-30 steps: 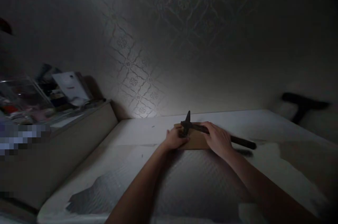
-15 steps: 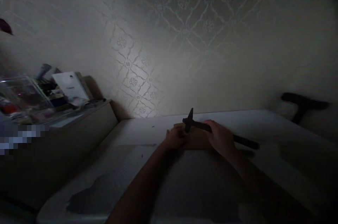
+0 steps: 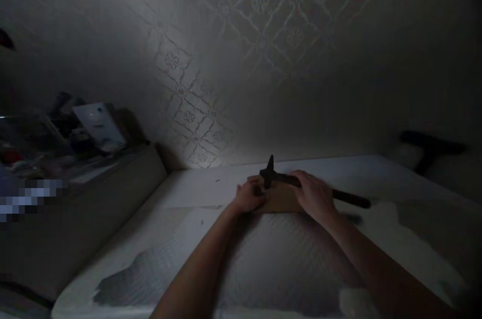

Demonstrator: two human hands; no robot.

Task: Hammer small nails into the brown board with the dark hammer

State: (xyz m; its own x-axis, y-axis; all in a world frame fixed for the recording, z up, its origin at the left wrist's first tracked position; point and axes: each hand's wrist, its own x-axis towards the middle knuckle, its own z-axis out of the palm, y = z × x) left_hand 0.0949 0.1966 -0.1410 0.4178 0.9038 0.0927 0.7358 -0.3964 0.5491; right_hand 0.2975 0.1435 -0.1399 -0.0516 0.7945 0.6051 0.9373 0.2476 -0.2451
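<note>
My right hand (image 3: 314, 197) is wrapped round the handle of a hammer (image 3: 348, 198), whose dark head is at the left end, with its pointed peen upward. A flat brown board (image 3: 284, 197) lies on the table under the hammer. Close to the hammer head, my left hand (image 3: 250, 195) rests on the left part of the board. Its fingers are bent together near a small pale thing that I cannot make out in the dim light. The hammer face is just above or at that spot; I cannot tell whether it touches.
Beneath the board is a white table (image 3: 176, 186) with a worn grey patch. A cabinet (image 3: 124, 178) at the left carries a white box (image 3: 98, 123) and assorted clutter. A dark T-shaped object (image 3: 433, 143) stands at the right. Behind is a patterned wall (image 3: 259, 58).
The hammer head has shifted very slightly left and down. Light on the table is brighter and on the wall dimmer. Both hands stay in nearly the same place.
</note>
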